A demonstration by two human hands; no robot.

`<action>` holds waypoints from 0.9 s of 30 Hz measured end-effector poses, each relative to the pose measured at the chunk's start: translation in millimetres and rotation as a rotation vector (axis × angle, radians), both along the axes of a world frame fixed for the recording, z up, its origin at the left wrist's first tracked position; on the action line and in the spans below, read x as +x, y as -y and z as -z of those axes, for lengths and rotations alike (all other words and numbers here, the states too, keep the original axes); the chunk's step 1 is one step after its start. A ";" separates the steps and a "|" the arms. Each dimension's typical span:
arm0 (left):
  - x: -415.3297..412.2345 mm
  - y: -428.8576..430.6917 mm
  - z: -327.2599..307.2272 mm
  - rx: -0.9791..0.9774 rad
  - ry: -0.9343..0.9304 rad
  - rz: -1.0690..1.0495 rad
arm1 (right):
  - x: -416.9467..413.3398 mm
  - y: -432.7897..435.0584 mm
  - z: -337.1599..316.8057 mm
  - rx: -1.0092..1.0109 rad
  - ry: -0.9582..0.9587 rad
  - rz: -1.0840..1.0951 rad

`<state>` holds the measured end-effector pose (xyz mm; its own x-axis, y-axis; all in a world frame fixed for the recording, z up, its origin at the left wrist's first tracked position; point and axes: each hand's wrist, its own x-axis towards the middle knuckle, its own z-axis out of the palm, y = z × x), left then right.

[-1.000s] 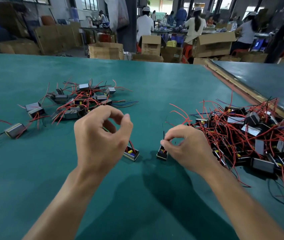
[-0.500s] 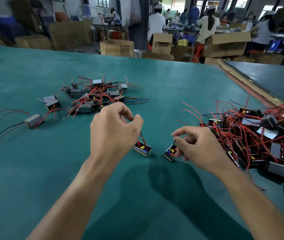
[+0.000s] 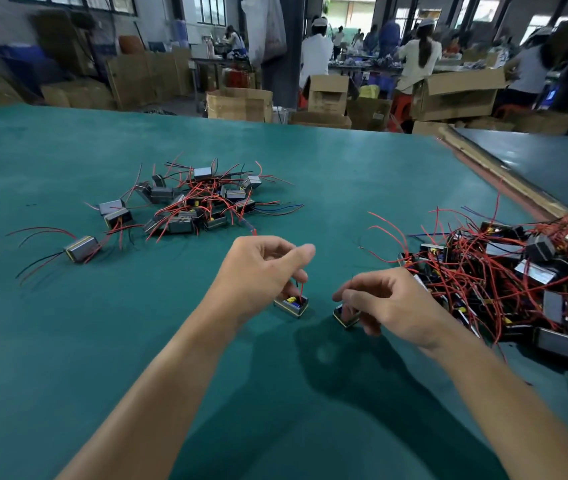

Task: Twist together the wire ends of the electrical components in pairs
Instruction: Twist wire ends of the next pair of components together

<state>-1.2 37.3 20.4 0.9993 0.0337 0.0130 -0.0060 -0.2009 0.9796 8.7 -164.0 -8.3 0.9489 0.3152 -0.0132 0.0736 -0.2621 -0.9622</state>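
Two small grey box-shaped components stand side by side on the green table in front of me. The left component (image 3: pixel 292 305) has red and black wires rising from its top, and my left hand (image 3: pixel 261 271) pinches those wires just above it between thumb and fingers. My right hand (image 3: pixel 391 303) curls over the right component (image 3: pixel 344 316) and holds its body with the fingertips; that component's wires are hidden under the hand.
A small heap of components with red and black wires (image 3: pixel 199 202) lies at the left rear, with one stray component (image 3: pixel 81 249) further left. A large tangled heap (image 3: pixel 518 278) sits at the right, close to my right hand. The table edge (image 3: pixel 504 174) runs behind that heap.
My left hand has dropped lower onto its component's wires. My right hand has gone from pinching a wire above its component to gripping the component's body.
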 end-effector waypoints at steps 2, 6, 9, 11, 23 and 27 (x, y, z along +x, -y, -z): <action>-0.5 4.0 -2.1 -0.072 -0.022 0.043 | 0.9 -0.6 -0.4 0.027 -0.020 0.012; 0.0 7.6 -2.1 -0.071 -0.030 0.096 | 4.3 -1.8 1.5 0.030 -0.008 0.043; 0.0 8.1 -1.2 -0.103 -0.039 0.112 | 5.8 -1.6 4.3 -0.064 0.084 0.089; 1.5 7.6 1.1 -0.094 -0.029 0.107 | 6.5 -0.5 5.0 -0.079 0.107 0.095; 7.2 8.1 12.2 -0.103 0.020 0.088 | 4.3 2.3 1.2 0.128 -0.117 0.104; 7.9 5.3 12.3 -0.038 0.050 0.038 | 5.4 0.4 5.5 0.127 -0.103 0.109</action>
